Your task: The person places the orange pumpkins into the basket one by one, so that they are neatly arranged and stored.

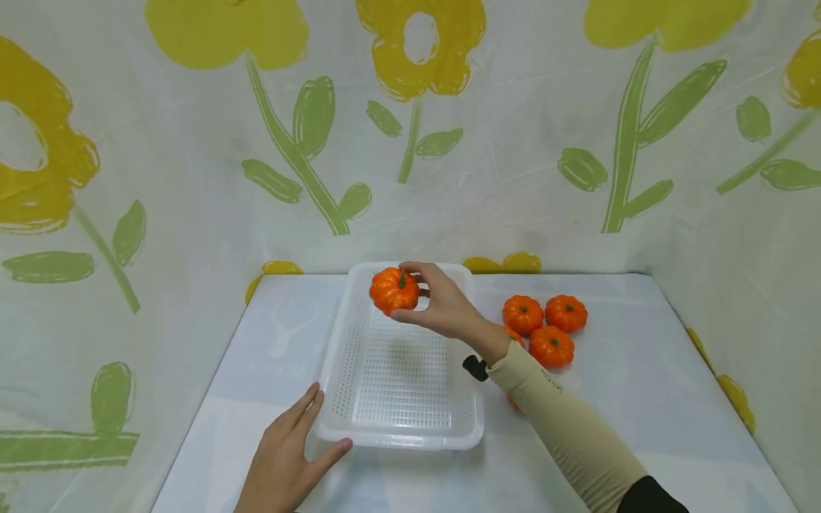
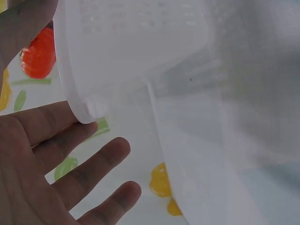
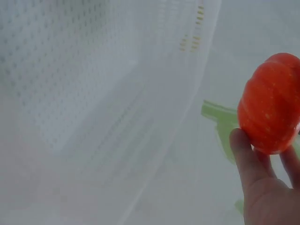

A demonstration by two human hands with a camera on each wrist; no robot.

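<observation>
My right hand (image 1: 442, 299) pinches a small orange pumpkin (image 1: 388, 291) with a green stem between thumb and fingers. It is held above the far end of a white perforated plastic basket (image 1: 400, 438). In the right wrist view the pumpkin (image 3: 269, 103) shows at the right, with the thumb and fingers against it. My left hand (image 1: 288, 449) lies at the basket's near left corner, its fingers spread and fairly straight. The left wrist view has these fingers (image 2: 89, 173) by the basket's rim (image 2: 86, 110), the index finger seeming to touch it. No pumpkin shows inside the basket.
Several more orange pumpkins (image 1: 551, 347) sit on the white table (image 1: 609, 399) right of the basket, some partly hidden by my right forearm. A flower-printed cloth (image 1: 500, 185) hangs behind the table and along its sides.
</observation>
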